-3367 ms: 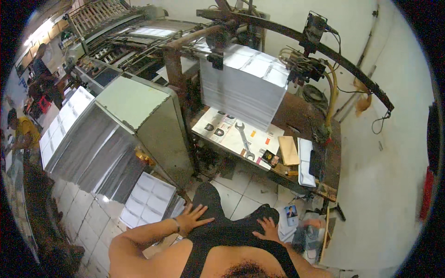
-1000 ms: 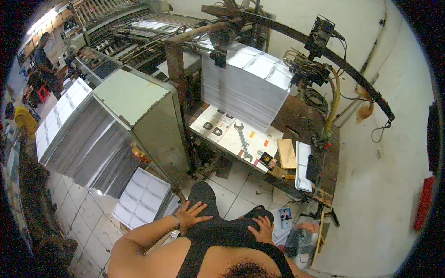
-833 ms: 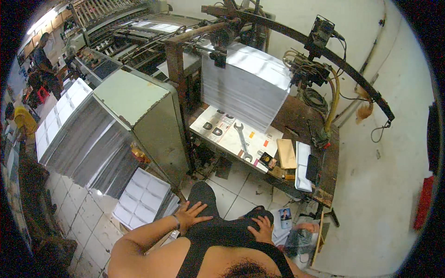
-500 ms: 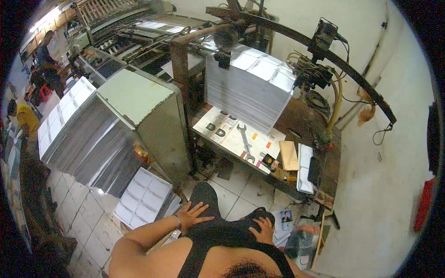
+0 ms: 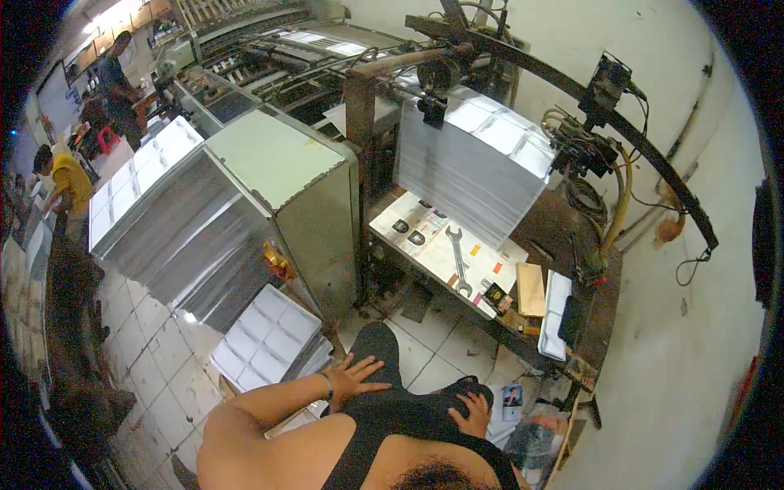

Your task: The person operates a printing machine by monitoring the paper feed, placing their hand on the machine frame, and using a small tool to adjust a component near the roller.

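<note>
My left hand (image 5: pixel 358 380) lies spread on my left thigh, over dark trousers (image 5: pixel 380 347), with a band round its wrist. On the right thigh rests my right hand (image 5: pixel 472 415), fingers apart. Neither holds anything. Nearest to the left hand is a low stack of printed sheets (image 5: pixel 268 336) on the floor. Ahead to the right, a worktable bears a large open-ended wrench (image 5: pixel 457 260) on a printed sheet, a tan block-shaped item (image 5: pixel 530 290), a folded white paper stack (image 5: pixel 555 314) and a dark phone-like object (image 5: pixel 572 319).
A tall pile of sheets (image 5: pixel 469 171) stands on the table under a curved metal arm (image 5: pixel 555 75). Left of it are a pale green machine housing (image 5: pixel 273 159) and another high paper stack (image 5: pixel 171 233). Two people, one in yellow (image 5: pixel 72 184), stand far left. A wall (image 5: pixel 678 367) bounds the right.
The whole view has shifted, so the machines and table appear farther right and slightly lower. Both hands stay on my thighs. The far-left person in yellow shows more fully.
</note>
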A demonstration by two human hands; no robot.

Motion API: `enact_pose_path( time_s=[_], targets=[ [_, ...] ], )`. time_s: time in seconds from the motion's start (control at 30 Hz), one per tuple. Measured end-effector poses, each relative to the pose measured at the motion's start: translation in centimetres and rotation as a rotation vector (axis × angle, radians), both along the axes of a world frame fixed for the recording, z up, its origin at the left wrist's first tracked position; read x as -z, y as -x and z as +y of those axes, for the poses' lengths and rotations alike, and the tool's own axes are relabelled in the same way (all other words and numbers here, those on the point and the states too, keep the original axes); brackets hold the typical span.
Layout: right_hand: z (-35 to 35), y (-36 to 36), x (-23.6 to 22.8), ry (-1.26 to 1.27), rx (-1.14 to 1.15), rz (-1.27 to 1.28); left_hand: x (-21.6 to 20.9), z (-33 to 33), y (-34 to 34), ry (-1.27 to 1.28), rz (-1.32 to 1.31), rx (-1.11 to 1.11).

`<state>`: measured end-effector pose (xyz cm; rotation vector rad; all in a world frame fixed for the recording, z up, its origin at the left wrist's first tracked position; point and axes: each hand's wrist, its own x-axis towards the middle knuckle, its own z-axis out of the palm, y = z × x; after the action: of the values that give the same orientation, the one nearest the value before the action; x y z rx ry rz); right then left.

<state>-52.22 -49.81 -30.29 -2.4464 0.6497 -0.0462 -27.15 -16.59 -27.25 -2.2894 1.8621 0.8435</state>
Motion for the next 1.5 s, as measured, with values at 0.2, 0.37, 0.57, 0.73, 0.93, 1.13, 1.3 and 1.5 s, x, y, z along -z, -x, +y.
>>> enact_pose_path(
  time_s=[0.2,0.37,0.57,0.73,0.93,1.13,1.3,1.5],
  targets=[
    [-0.2,0.1,-0.1,-0.060,-0.005,0.046,-0.7,-0.3,0.2,-0.022,0.001,-0.014],
    [0.2,0.0,-0.5,0.028,0.002,0.034,-2.2,-0.6,0.1,-0.073,0.007,-0.010],
    [-0.1,0.0,-0.2,-0.040,0.008,0.071,-6.0,-1.6,-0.2,-0.157,0.066,-0.005],
    [-0.1,0.1,0.1,-0.036,-0.001,0.049,-5.8,-1.2,-0.3,-0.146,0.078,0.015],
    [0.5,-0.1,-1.1,-0.039,0.009,0.063,-3.2,-0.6,-0.1,-0.082,0.011,0.005],
    [0.5,-0.2,-1.0,-0.045,0.025,0.109,-4.2,-0.9,-0.3,-0.152,0.006,0.030],
    [0.3,-0.3,-0.8,-0.047,-0.008,0.088,-4.1,-0.8,-0.3,-0.149,0.025,0.021],
    [0.0,0.1,0.1,0.028,-0.014,0.017,-5.7,-1.4,-0.5,-0.160,0.069,0.023]
  ],
)
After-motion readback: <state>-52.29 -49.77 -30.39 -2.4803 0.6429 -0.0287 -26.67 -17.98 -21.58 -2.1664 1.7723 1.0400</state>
